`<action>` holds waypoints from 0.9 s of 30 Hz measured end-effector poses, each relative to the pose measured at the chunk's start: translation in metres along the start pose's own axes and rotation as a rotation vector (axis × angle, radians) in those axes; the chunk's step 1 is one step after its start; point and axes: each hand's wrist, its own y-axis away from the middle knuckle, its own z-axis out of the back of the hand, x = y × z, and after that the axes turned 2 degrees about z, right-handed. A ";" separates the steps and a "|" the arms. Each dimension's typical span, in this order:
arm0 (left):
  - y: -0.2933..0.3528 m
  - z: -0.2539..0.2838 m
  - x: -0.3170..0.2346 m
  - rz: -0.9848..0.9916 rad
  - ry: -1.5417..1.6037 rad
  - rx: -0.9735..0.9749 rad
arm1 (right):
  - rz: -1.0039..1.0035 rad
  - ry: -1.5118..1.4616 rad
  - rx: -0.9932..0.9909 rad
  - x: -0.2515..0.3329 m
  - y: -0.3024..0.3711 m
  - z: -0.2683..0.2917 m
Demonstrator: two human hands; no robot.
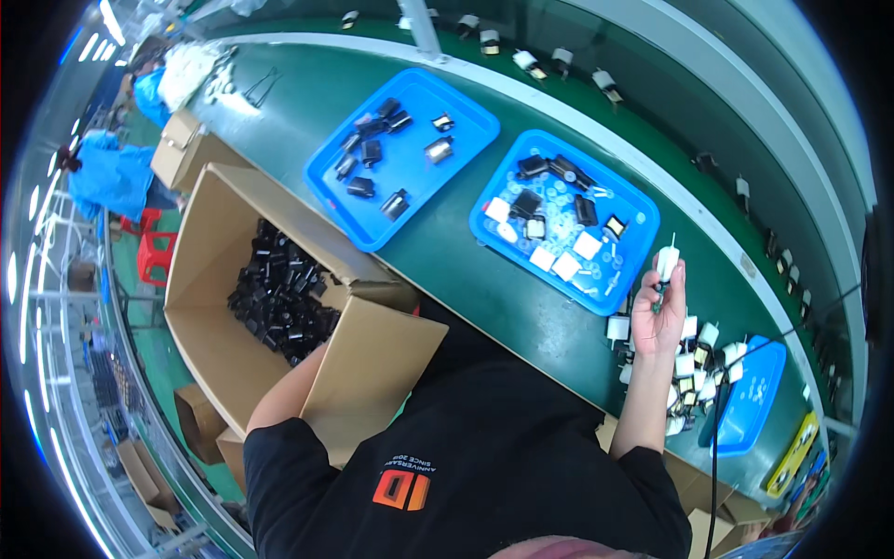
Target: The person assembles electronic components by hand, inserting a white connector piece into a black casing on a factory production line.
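Note:
My right hand [659, 312] is raised over the green bench, its fingers closed around a small white part with a thin metal pin [667, 263] pointing up. Below it lies a pile of similar white and black parts [689, 377]. On my left, my forearm [291, 387] reaches into a large open cardboard box [209, 317]. Many shiny black housings [284, 293] fill the bottom of that box. A box flap hides my left hand, so its fingers and anything in them cannot be made out.
Two blue trays sit on the bench: one [431, 200] holds black and metal parts, another [596, 300] has black parts, white blocks and clear rings. A smaller blue bin [745, 419] stands at right. Beyond the rail, parts sit along a green strip [643, 107]. Co-workers in blue [112, 172] are at far left.

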 end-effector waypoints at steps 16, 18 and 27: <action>0.123 -0.139 -0.339 -1.060 0.167 0.515 | 0.401 0.956 0.918 -0.043 0.048 -0.110; 0.125 -0.165 -0.354 -1.021 0.096 0.560 | 0.383 1.006 1.040 -0.046 0.056 -0.132; 0.129 -0.232 -0.382 -0.960 -0.347 0.442 | 0.510 1.144 0.768 -0.033 0.054 -0.120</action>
